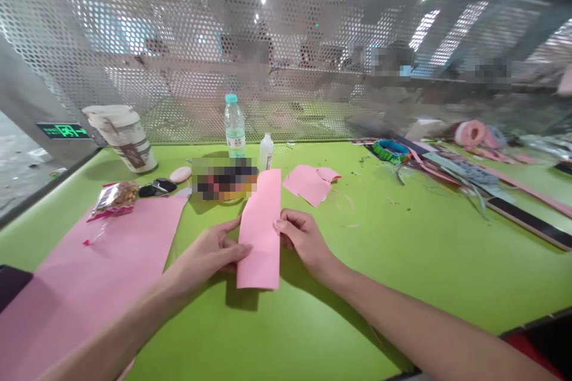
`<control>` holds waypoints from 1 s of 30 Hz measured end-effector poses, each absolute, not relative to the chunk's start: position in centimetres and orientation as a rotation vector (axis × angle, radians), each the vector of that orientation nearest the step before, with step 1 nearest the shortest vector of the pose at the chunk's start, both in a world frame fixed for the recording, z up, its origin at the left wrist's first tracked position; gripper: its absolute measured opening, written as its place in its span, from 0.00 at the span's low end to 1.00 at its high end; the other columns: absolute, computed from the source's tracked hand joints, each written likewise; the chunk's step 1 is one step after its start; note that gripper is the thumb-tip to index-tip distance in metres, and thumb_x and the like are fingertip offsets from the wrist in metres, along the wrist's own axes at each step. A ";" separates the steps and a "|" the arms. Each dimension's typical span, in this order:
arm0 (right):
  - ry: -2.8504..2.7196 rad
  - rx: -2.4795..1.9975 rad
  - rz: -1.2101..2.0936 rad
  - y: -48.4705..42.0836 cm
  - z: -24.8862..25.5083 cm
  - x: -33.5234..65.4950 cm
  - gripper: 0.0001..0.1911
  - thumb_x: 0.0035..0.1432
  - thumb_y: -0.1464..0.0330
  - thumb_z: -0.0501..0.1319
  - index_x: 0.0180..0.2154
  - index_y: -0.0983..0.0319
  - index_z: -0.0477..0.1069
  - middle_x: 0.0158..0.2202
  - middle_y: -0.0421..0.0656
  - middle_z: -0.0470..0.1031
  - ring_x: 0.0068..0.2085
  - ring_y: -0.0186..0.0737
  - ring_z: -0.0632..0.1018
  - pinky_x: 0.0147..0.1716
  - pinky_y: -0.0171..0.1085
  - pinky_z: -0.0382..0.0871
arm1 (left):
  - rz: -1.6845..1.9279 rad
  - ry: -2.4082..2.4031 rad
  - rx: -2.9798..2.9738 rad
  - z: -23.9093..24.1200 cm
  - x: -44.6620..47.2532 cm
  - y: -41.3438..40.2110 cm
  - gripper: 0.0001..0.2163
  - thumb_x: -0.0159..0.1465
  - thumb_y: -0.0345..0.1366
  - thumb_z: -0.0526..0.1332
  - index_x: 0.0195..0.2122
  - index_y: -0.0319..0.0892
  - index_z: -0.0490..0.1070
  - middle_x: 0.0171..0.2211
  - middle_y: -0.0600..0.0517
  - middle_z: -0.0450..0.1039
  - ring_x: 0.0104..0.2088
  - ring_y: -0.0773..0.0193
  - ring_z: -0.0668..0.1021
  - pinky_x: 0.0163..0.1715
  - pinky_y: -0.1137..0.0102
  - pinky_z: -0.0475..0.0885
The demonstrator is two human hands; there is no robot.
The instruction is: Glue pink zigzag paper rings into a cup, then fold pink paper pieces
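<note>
A long strip of pink paper (260, 232) is held up between my two hands, above the green table. My left hand (223, 245) grips its left edge, thumb on the front and fingers behind. On the opposite edge, my right hand (304, 237) pinches the paper between thumb and curled fingers. The strip's upper left corner is cut at a slant. Behind it lie pink paper scraps (310, 183). A large pink sheet (111, 262) covers the table's left side, partly under my left forearm.
Along the back stand a paper cup (123, 137), a plastic bottle (235, 131) and a small white bottle (266, 152). A snack bag (115, 197) rests on the large sheet. At right are a green tape roll (391, 150), ribbons and a phone (529, 221). A perforated screen (286, 83) rises behind.
</note>
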State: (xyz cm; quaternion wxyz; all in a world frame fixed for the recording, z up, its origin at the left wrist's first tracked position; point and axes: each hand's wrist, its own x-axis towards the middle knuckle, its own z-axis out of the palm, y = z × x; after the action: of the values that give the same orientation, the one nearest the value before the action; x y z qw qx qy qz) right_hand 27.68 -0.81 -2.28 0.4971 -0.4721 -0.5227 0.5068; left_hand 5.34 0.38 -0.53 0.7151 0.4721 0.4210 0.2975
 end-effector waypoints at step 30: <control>-1.518 -1.109 1.256 -2.0 -2.0 26.9 0.19 0.66 0.60 0.64 0.25 0.59 0.65 0.22 0.33 0.62 0.24 0.32 0.61 0.26 0.37 0.51 | 0.881 0.863 0.999 -0.1 5.9 -0.1 0.21 0.59 0.44 0.80 0.50 0.39 0.83 0.41 0.43 0.87 0.35 0.56 0.87 0.35 0.69 0.83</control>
State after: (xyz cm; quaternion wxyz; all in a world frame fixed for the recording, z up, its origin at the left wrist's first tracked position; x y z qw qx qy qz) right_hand 26.88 -2.03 -1.98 0.4262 -0.4436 -0.6074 0.5026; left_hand 5.94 -0.06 -0.13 0.7012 0.4489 0.3877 0.3956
